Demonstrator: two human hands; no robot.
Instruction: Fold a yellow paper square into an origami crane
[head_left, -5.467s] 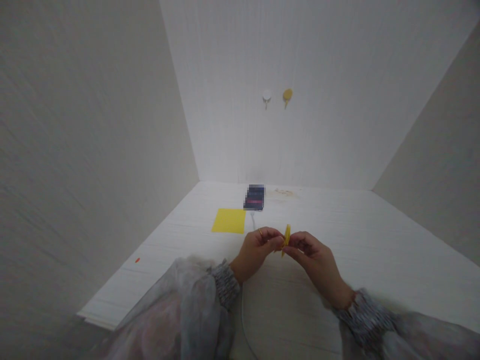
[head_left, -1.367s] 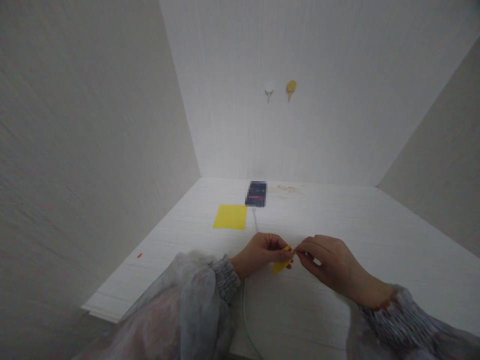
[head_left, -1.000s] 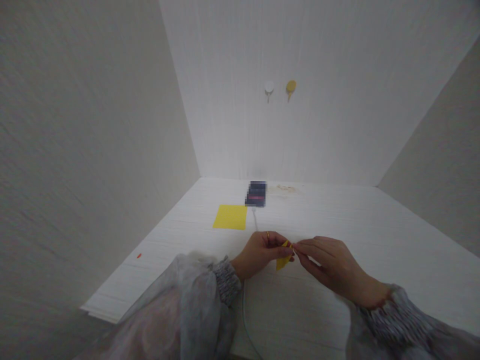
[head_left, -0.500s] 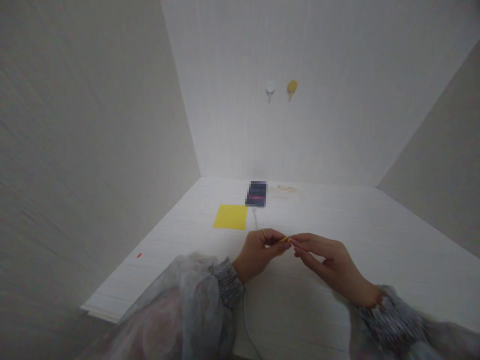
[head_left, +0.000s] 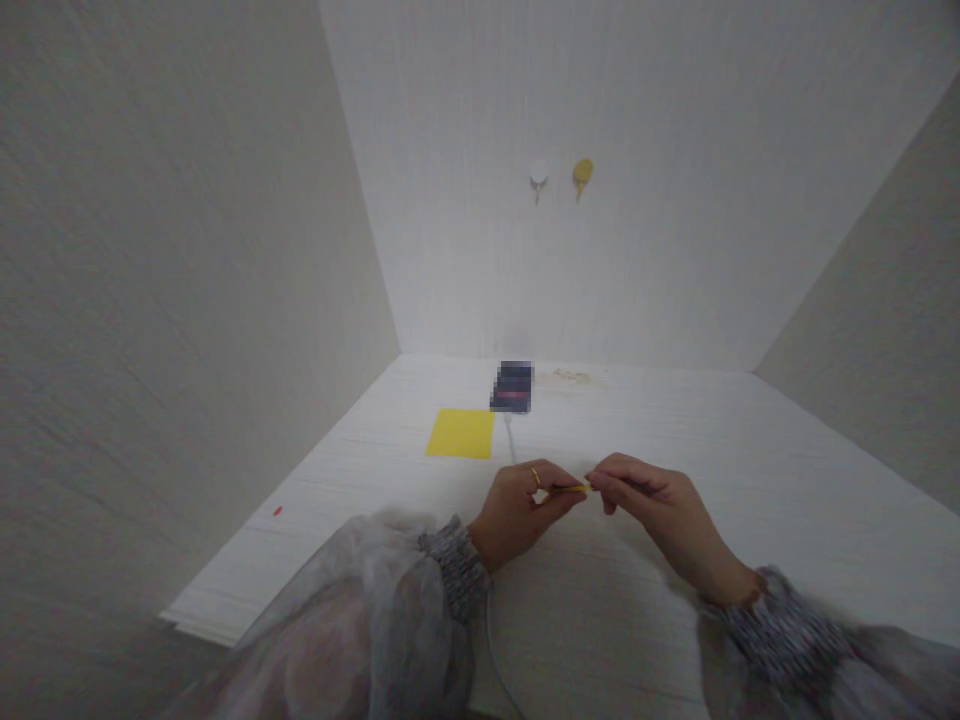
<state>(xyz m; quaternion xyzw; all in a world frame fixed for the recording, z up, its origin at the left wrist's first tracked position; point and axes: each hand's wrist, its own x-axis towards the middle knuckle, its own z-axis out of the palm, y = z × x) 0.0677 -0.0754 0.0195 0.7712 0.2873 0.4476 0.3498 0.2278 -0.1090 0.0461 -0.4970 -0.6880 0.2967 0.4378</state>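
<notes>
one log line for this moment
left hand: pinches small folded yellow paper | right hand: pinches its other end | over white table

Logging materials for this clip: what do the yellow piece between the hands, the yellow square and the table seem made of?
The yellow piece: likely paper, matte; seen edge-on it is a thin sliver pinched by left hand and right hand.
The yellow square: probably paper too, flat and matte.
The table: whitish wood-look board, fine grain lines.
</notes>
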